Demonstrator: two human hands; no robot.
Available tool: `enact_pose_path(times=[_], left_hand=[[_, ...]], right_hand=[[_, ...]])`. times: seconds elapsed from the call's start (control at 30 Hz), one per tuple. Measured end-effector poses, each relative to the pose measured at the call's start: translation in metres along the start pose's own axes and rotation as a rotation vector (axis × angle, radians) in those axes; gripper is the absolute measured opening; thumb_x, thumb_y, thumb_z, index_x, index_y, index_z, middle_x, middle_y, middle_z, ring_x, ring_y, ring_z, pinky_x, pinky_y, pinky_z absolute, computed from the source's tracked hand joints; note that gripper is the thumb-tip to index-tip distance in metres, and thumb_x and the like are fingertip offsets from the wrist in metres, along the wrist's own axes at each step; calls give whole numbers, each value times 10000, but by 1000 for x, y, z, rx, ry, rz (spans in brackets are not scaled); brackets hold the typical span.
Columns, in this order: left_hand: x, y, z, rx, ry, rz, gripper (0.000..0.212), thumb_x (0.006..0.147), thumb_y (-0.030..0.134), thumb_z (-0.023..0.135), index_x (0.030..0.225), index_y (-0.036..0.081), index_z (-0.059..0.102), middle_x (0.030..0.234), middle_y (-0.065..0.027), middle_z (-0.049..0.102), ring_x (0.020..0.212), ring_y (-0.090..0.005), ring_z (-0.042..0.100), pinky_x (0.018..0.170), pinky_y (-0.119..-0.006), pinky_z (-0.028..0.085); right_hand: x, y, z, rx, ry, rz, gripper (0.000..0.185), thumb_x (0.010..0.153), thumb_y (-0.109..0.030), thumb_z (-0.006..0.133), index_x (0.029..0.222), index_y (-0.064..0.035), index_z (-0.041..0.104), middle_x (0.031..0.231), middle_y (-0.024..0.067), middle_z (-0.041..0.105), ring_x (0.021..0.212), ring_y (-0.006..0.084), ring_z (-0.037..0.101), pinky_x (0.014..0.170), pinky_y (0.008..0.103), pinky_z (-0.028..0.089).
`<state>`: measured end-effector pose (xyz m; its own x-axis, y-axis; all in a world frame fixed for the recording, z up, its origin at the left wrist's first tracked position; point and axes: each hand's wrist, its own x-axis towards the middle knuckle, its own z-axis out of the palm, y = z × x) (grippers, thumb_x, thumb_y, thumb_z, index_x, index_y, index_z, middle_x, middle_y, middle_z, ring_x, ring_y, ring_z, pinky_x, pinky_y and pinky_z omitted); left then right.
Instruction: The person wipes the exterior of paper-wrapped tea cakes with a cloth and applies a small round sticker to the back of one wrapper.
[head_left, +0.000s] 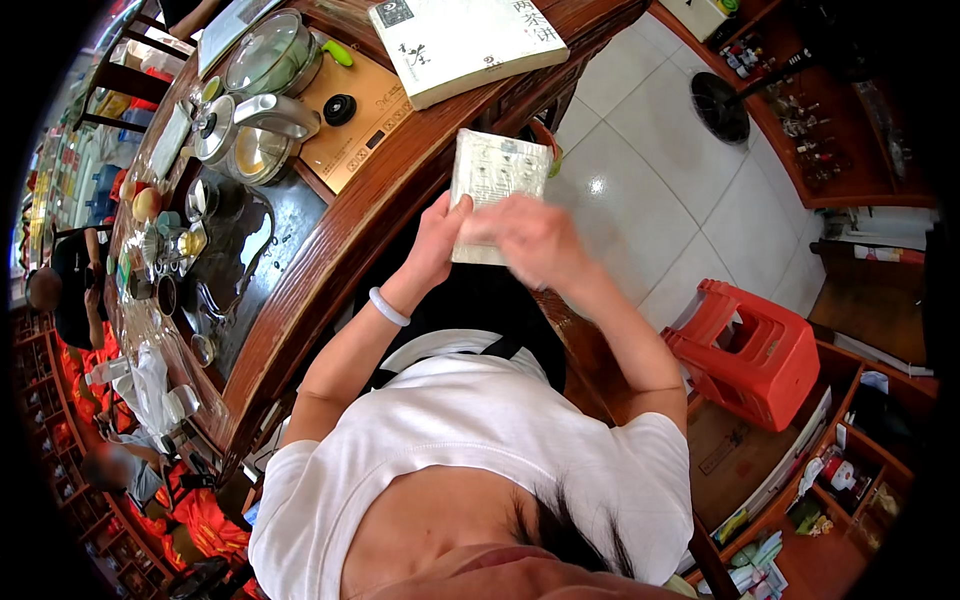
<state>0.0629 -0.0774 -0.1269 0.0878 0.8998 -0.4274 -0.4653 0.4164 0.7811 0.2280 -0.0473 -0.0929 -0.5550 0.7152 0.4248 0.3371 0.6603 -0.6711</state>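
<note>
A flat, pale square packet in clear plastic wrap (499, 169) is held upright over my lap, beside the table's edge. My left hand (437, 236) grips its left side, thumb on the front; a pale bangle circles that wrist. My right hand (525, 232), blurred, lies over the packet's lower right part, and whether it touches or grips it I cannot tell. A white box with dark writing (469, 45) lies on the wooden table (330, 225) beyond the packet. Left of the box, a glass kettle with a metal lid and handle (255, 142) stands by a gold-coloured hot plate (360, 142).
A wet dark tea tray (247, 247) holds glass cups and a small pot. Two peach-like fruits (146, 202) lie beyond. A red plastic stool (750, 352) is at the right, near shelves. Other people (75, 277) are at the far left. A black round stand base (720, 109) rests on the tiled floor.
</note>
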Motion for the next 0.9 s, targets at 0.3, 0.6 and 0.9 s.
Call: enact_pose_path(times=[0.3, 0.6, 0.9], left_hand=[[-4, 3, -5, -75, -45, 3, 426, 925, 242, 490, 1251, -19, 407, 1171, -127, 542, 1031, -192, 563, 871, -329, 465], [1, -8, -13, -445, -53, -196, 556, 827, 221, 596, 1265, -45, 380, 1211, -190, 519, 1080, -268, 548, 945, -389, 434], [-2, -7, -12, -284, -149, -83, 544, 809, 169, 610, 1252, -50, 383, 1172, -181, 533, 1044, -265, 567, 894, -387, 476]], right_hand=[[-27, 41, -47, 375, 479, 603, 196, 826, -43, 583, 1008, -19, 652, 956, 82, 642, 840, 144, 615, 728, 249, 509], [-46, 29, -16, 522, 545, 570, 276, 791, -61, 624, 1055, 19, 606, 958, 75, 615, 834, 137, 589, 749, 237, 462], [-3, 9, -21, 7, 90, 193, 123, 761, -119, 667, 880, -93, 683, 898, 0, 631, 777, 188, 616, 622, 333, 511]])
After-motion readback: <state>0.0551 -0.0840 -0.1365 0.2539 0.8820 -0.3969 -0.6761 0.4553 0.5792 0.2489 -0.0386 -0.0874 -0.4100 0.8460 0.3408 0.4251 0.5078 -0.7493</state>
